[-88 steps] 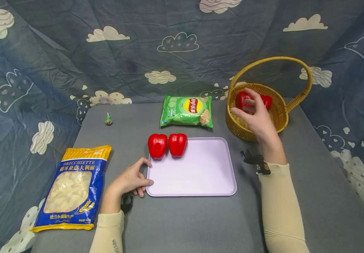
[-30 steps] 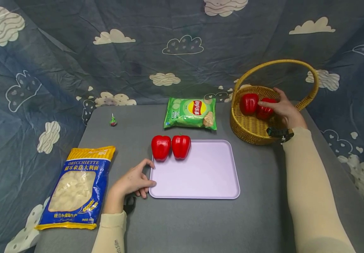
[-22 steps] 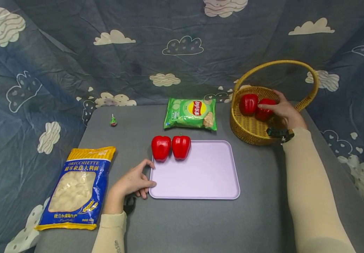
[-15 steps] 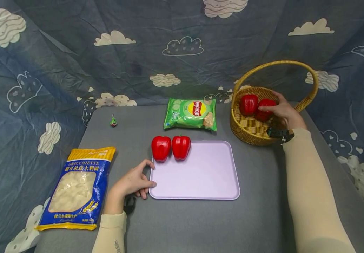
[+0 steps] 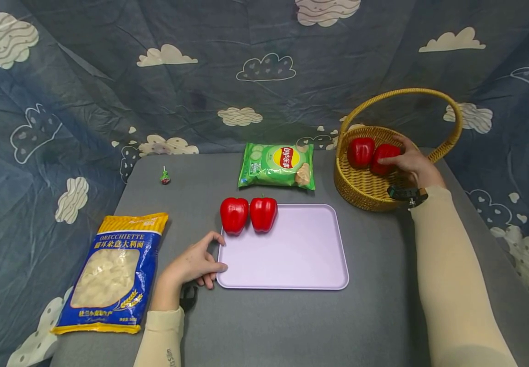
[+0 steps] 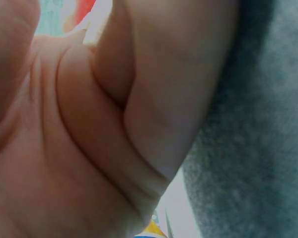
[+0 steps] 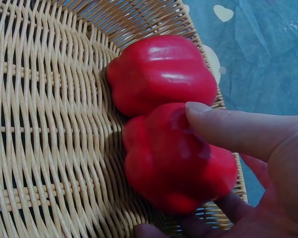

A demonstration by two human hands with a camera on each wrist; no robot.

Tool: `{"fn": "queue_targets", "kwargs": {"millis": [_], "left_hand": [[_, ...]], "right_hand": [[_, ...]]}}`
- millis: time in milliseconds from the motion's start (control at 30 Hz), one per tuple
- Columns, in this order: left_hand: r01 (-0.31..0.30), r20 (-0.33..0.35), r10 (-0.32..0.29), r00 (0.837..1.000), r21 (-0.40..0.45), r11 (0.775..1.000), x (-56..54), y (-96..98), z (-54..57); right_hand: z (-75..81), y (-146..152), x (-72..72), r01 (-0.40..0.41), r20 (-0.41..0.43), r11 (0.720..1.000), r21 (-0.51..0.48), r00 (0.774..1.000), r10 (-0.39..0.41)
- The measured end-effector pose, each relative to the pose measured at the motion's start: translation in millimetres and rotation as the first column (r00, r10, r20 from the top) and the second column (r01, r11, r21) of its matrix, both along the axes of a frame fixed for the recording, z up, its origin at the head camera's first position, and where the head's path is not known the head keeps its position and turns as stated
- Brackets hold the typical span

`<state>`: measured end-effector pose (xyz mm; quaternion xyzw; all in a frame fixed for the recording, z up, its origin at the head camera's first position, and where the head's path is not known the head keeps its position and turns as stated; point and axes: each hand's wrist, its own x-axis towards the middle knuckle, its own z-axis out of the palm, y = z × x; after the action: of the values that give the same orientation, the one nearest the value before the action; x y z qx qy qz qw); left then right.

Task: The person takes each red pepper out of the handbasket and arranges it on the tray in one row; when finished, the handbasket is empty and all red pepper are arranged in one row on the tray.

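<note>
Right hand (image 5: 413, 162) is gripping a red bell pepper (image 5: 384, 152) at two o'clock, ideally evenly, spread left hand (image 5: 194, 261) touching the tray (image 5: 296, 251).

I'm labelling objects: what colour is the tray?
The tray is plain pale purple; the head view shows it best.

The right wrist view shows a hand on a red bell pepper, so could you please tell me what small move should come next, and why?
Probably a small, gentle lift: the right hand has its thumb on one red bell pepper, with other fingers partly hidden behind it, and that pepper is inside the wicker basket beside another red bell pepper.
</note>
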<state>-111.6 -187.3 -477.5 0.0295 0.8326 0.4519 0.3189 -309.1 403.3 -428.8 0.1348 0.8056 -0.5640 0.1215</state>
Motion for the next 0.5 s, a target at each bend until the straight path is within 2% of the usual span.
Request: {"fn": "queue_targets", "kwargs": {"millis": [300,500], "left_hand": [[-0.003,0.006,0.003,1.000,-0.007,1.000,0.4,0.2,-0.8],[-0.002,0.006,0.002,1.000,-0.007,1.000,1.0,0.1,-0.1]], "right_hand": [[-4.0,1.6,0.4,0.002,0.042,1.000,0.018,0.999,-0.003],[-6.0,2.5,1.8,-0.031,0.051,0.998,0.062,0.998,0.028]]}}
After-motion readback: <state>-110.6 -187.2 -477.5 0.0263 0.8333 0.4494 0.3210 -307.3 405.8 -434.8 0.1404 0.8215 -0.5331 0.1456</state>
